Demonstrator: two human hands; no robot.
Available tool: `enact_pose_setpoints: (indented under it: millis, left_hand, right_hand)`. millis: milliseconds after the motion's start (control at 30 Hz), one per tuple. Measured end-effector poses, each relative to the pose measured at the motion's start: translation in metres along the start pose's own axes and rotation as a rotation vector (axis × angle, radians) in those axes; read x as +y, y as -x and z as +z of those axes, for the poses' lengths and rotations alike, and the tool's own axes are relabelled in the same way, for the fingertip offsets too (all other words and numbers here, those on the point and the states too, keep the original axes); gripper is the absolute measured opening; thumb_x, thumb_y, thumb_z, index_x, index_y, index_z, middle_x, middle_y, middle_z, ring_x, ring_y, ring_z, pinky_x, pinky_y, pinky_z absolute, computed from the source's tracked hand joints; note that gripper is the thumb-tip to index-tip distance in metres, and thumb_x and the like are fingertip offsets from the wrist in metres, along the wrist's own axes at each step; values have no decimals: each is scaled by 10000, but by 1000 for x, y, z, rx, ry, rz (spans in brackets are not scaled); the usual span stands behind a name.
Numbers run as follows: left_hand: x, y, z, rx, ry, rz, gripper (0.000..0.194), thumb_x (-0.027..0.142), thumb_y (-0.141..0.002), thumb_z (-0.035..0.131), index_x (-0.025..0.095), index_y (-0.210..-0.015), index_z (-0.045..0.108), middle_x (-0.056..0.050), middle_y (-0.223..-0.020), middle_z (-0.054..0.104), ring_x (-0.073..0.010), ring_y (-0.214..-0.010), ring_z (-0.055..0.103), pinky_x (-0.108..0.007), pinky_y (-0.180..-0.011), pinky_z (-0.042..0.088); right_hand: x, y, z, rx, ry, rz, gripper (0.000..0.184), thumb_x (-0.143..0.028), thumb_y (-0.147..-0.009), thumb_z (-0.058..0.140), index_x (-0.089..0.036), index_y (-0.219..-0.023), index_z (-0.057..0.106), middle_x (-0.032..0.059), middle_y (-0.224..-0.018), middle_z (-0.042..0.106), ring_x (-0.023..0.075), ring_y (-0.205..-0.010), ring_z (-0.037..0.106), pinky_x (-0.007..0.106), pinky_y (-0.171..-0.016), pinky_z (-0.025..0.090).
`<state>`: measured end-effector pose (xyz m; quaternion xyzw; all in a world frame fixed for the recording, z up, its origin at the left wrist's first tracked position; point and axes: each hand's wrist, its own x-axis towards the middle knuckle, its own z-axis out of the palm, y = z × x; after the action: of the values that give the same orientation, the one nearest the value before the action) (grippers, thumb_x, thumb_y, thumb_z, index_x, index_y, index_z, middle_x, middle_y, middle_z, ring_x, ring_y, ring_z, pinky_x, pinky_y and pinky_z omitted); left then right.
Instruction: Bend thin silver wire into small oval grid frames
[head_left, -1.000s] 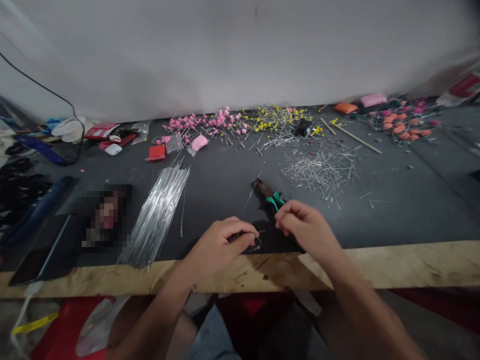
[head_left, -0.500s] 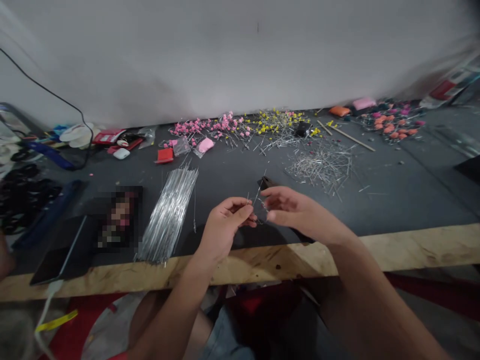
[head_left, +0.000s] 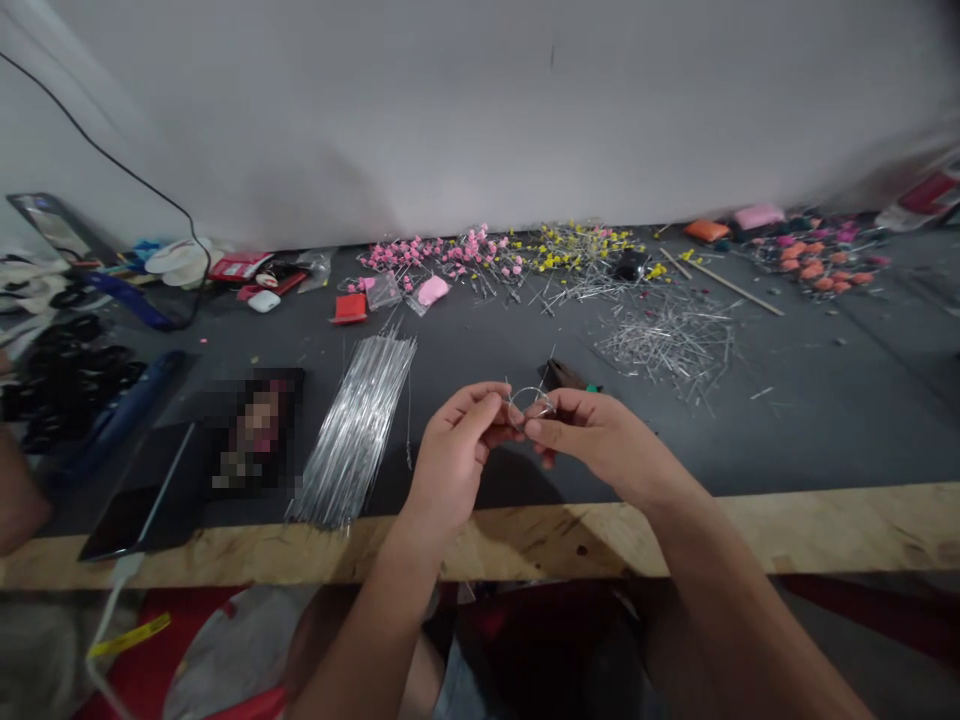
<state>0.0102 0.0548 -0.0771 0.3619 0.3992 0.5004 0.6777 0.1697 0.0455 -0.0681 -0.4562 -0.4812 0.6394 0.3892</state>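
Observation:
My left hand (head_left: 454, 450) and my right hand (head_left: 592, 435) are raised together above the front of the dark table mat (head_left: 787, 420). Both pinch a thin silver wire (head_left: 529, 400), which is bent into a small loop between the fingertips. Just behind my right hand lie pliers (head_left: 564, 377) with green handles, mostly hidden by the hand. A long bundle of straight silver wires (head_left: 358, 430) lies to the left of my left hand.
Cut wire pieces (head_left: 667, 340) are scattered at the right, with pink (head_left: 442, 250), yellow (head_left: 577, 245) and orange (head_left: 814, 265) bead-tipped pins along the wall. A tablet (head_left: 142, 495) lies at the front left. The wooden table edge (head_left: 825, 530) runs across the front.
Both hands rose from the table's front edge and came together. My right hand left the pliers, and the wire between the fingers now shows as a small loop.

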Motion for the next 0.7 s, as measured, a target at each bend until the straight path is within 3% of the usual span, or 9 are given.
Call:
enact_pose_setpoints:
  millis: [100,300,433,533,700]
  left_hand:
    - [2,0,-6,-28,-184,139,257,244,-848,618,251,-1104,637,9,-810,673,-120,-744,630,-271,-724,523]
    - [2,8,-18,42,-662,530,243,224,-862,615,283,-1087,685,-50,-1214,598,-150,-960,614,-272,-802,530]
    - [3,16,-25,123,-783,669,262,168,-859,614,297,-1078,677,-33,-1213,620,-148,-940,630,-279,-793,543]
    - [4,20,-30,121,-839,704,257,132,-856,610,287,-1048,681,-26,-1198,639,-154,-978,633,-289,-816,545]
    - [4,21,-39,102,-864,895,312,69,-813,644,260,-1058,675,-29,-1144,678,-168,-1012,638,-317,-839,550]
  right_hand:
    - [0,4,2,-33,-97,30,133,-311,-779,692,-189,-772,640,-40,-693,581,95,-594,539,249,-603,460]
    - [-1,6,11,-112,-225,77,151,-320,-763,728,-193,-773,646,-43,-663,571,94,-571,539,250,-573,460]
    - [-1,6,18,-139,-294,89,120,-291,-772,729,-199,-773,652,-49,-662,573,85,-564,542,238,-559,459]
    - [0,6,21,-144,-292,99,101,-277,-785,721,-201,-785,656,-49,-687,577,80,-560,551,237,-564,467]
    - [2,9,27,-172,-290,120,113,-276,-783,731,-202,-795,646,-49,-678,573,78,-572,555,228,-571,469]
